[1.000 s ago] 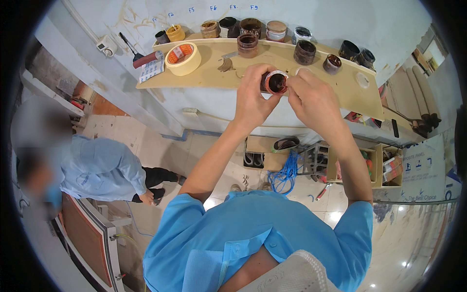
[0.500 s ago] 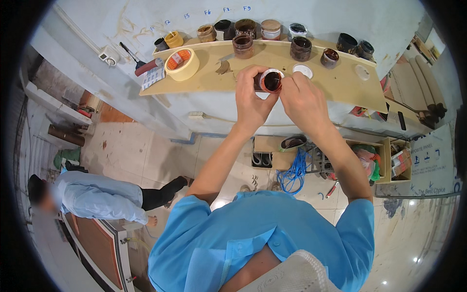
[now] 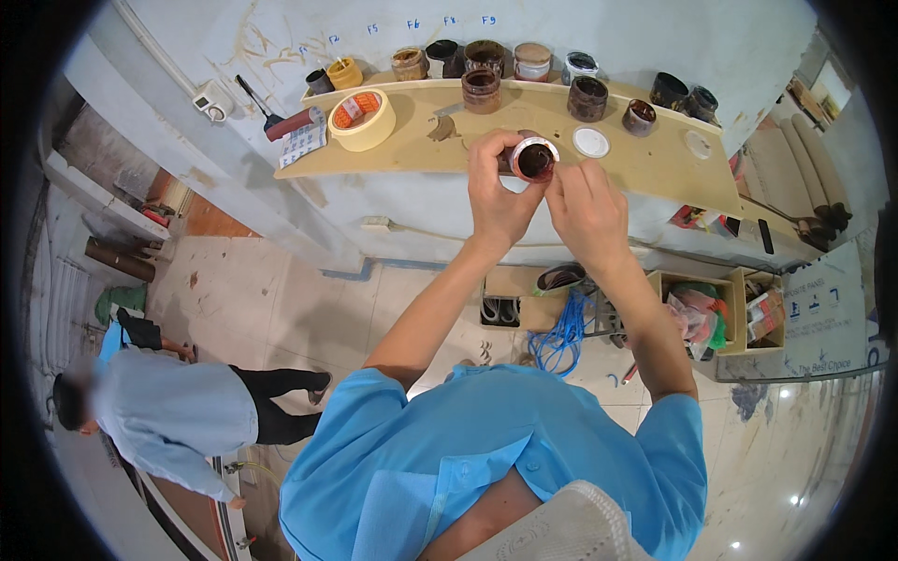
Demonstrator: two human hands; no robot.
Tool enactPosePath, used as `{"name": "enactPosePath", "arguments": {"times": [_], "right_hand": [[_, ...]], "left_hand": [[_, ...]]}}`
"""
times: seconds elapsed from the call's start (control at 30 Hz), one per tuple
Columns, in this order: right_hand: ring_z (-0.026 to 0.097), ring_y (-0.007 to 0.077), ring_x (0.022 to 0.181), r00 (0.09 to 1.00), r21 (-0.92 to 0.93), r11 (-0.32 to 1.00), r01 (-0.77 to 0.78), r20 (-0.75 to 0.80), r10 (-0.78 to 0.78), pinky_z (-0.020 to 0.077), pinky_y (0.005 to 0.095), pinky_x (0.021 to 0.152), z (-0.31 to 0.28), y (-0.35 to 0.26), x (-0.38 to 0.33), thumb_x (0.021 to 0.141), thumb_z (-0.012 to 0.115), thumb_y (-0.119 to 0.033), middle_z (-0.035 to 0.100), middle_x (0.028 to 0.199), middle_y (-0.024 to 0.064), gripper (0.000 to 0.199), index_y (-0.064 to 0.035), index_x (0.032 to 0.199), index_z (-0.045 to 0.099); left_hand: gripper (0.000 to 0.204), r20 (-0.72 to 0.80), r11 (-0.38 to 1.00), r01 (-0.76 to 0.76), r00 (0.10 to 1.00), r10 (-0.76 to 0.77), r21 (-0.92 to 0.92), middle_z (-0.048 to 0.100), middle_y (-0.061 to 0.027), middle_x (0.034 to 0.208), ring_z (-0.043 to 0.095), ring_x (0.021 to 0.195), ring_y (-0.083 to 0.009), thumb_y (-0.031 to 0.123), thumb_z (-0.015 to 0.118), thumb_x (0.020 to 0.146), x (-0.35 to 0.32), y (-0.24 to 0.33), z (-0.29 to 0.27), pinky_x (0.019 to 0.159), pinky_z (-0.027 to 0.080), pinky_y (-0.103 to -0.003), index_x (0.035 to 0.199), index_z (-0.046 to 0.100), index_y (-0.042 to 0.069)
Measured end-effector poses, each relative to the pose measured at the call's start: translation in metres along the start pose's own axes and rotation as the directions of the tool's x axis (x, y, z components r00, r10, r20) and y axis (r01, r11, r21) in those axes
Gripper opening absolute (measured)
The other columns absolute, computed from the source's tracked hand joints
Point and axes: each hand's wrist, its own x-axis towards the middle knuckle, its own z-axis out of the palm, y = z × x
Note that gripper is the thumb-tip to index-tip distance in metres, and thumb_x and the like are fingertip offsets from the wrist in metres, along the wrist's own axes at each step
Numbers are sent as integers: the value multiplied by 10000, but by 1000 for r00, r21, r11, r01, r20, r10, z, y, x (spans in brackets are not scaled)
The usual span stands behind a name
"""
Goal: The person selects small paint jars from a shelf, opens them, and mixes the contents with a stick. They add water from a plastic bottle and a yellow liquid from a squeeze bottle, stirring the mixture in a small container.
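My left hand (image 3: pixel 500 201) is wrapped round a small clear jar (image 3: pixel 536 161) with dark brown contents, its open mouth tilted toward me. At the jar's right rim my right hand (image 3: pixel 593 208) is closed in a pinch; what its fingers hold, if anything, is hidden. Reddish-brown smears mark the rim beside those fingers. Both hands are over the front edge of a tan shelf (image 3: pixel 421 154). A round white lid (image 3: pixel 590 142) lies on the shelf just beyond my right hand. Behind it stand a dark jar (image 3: pixel 587 99) and a smaller open jar (image 3: pixel 640 117).
Several jars line the shelf's back, including a yellow one (image 3: pixel 345 72). A large tape roll (image 3: pixel 363 120) lies left, beside a dark-handled scraper (image 3: pixel 267 114). Blue cord (image 3: pixel 558 341) and boxes (image 3: pixel 739 313) are on the floor below. A person (image 3: pixel 178 411) stands at left.
The view has shifted slightly, so the shelf appears a little farther right. My hands stay together at the jar, its mouth facing me a bit more. The person at left has moved and stepped.
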Motion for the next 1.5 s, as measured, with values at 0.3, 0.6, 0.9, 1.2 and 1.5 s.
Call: {"name": "enactPosePath", "arguments": {"times": [0.3,0.6,0.9,1.2,1.5], "right_hand": [[647,287,719,998,-101,994,-37,-46,33,541,412,578,-29,-22,-2,847,778,-29,568,861,91,190,-65,1000,671],[654,323,674,970,-25,970,-240,-49,239,534,436,589,-55,-62,-10,868,758,-23,599,860,99,147,-75,976,673],[663,346,714,922,-88,947,-310,215,322,531,459,635,-73,-91,-14,881,711,-65,619,861,113,106,-63,987,709],[667,361,724,812,27,893,-450,429,396,512,441,665,-96,-99,-7,892,701,-55,652,881,153,94,-3,965,729],[653,355,710,773,70,874,-482,503,386,496,426,657,-102,-98,-8,876,702,-37,651,869,172,95,26,945,716]], "left_hand": [[593,10,963,11,1000,-9,-271,602,-127,1250,621,1108,-273,40,909,769,-4,14,5,932,526,-379,1244,554,59],[650,175,958,91,984,-44,-272,587,-118,1281,636,1152,-245,40,912,776,-17,30,-22,1014,527,-393,1298,524,46],[732,297,891,215,950,-96,-401,599,-131,1306,652,1183,-260,44,919,753,-48,33,-42,1058,532,-401,1350,495,49],[791,388,753,335,915,-115,-566,609,-148,1308,652,1212,-237,-16,910,742,-62,33,-52,1081,543,-408,1382,450,51],[810,439,670,423,884,-159,-610,560,-141,1344,619,1246,-233,-73,889,740,-69,36,-53,1100,531,-391,1395,428,50]]}}
